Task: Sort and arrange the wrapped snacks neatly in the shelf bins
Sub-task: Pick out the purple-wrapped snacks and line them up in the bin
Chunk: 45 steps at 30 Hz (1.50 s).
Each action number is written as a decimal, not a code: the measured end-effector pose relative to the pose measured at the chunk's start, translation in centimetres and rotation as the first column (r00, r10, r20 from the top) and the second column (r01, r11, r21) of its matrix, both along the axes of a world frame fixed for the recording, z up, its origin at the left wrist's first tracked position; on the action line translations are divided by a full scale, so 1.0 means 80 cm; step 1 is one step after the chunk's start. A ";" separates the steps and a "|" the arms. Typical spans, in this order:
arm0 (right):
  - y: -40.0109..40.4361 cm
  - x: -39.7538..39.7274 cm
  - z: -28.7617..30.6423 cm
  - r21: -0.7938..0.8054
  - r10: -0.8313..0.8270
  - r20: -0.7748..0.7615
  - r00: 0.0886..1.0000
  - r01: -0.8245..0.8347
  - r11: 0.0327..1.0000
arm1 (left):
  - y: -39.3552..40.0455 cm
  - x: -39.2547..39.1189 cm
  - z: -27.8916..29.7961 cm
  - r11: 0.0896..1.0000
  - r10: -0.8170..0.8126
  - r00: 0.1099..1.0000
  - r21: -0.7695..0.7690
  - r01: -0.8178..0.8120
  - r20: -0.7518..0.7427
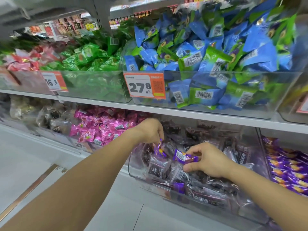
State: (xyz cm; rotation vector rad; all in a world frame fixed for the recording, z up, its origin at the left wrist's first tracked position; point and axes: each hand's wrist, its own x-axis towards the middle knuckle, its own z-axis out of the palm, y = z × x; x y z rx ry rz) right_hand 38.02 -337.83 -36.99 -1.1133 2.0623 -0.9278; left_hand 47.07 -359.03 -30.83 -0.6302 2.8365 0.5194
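Head view: right hand (206, 160) pinches a small purple foil-wrapped snack (185, 157) between thumb and curled fingers, above the clear plastic bin of dark wrapped snacks (191, 174). Left hand (150, 130) pinches a second purple wrapper (159, 147) by its end. Risk: this thin pinch slips, dropping it back among the dark packs. Farther right, the bin of matching purple snacks (288, 169) waits.

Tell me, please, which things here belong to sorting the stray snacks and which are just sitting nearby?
In the job:
- left hand, pinching a purple foil-wrapped snack
- right hand, pinching another purple wrapped snack
- clear plastic bin of dark wrapped snacks
- bin of purple snacks, probably their home

Just nearby:
- blue and green packets
- pink wrapped sweets
- orange price tag
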 end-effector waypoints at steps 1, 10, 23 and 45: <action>0.002 0.001 0.001 -0.003 -0.004 -0.009 1.000 0.004 1.000 | -0.003 0.004 0.008 0.999 0.011 0.997 -0.030 -0.013 -0.072; 0.051 0.052 0.025 -0.283 -0.106 0.381 0.919 0.224 0.933 | 0.087 0.095 -0.037 0.813 0.376 0.792 0.581 -0.033 -0.481; 0.222 0.043 0.052 -0.447 -0.280 0.629 0.725 0.632 0.634 | 0.265 0.046 -0.018 0.152 0.392 0.894 0.974 0.170 -0.218; 0.299 0.031 0.046 -0.523 -0.442 0.487 0.753 0.657 0.543 | 0.326 0.002 -0.028 0.134 0.560 0.798 0.975 0.178 -0.223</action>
